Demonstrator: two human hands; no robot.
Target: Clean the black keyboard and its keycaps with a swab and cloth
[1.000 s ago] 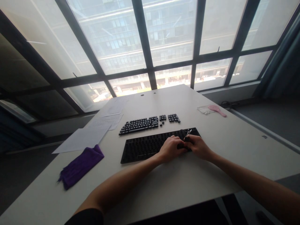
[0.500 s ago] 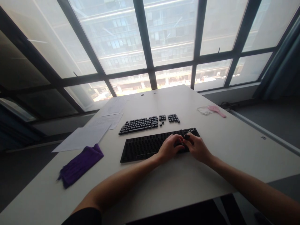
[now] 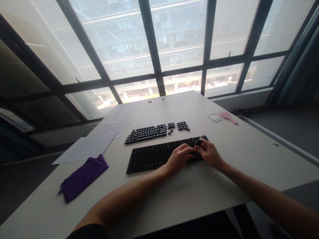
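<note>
A black keyboard body (image 3: pixel 152 156) lies on the white table (image 3: pixel 174 196) in front of me. Behind it, several loose black keycaps (image 3: pixel 149 131) are laid out in rows. My left hand (image 3: pixel 178 158) rests curled on the right part of the keyboard, fingers pressed down on it. My right hand (image 3: pixel 210 153) is closed on a small wire keycap puller (image 3: pixel 201 139) at the keyboard's right end, its metal tips sticking up past my fingers. The two hands almost touch.
A purple cloth (image 3: pixel 82 177) lies at the left, with sheets of paper (image 3: pixel 87 147) behind it. A pink brush (image 3: pixel 227 117) on a clear bag sits at the far right. Large windows stand beyond the table's far edge.
Both hands shifted slightly left and away along the keyboard's right end. The view tipped a little. The puller stays in my right hand.
</note>
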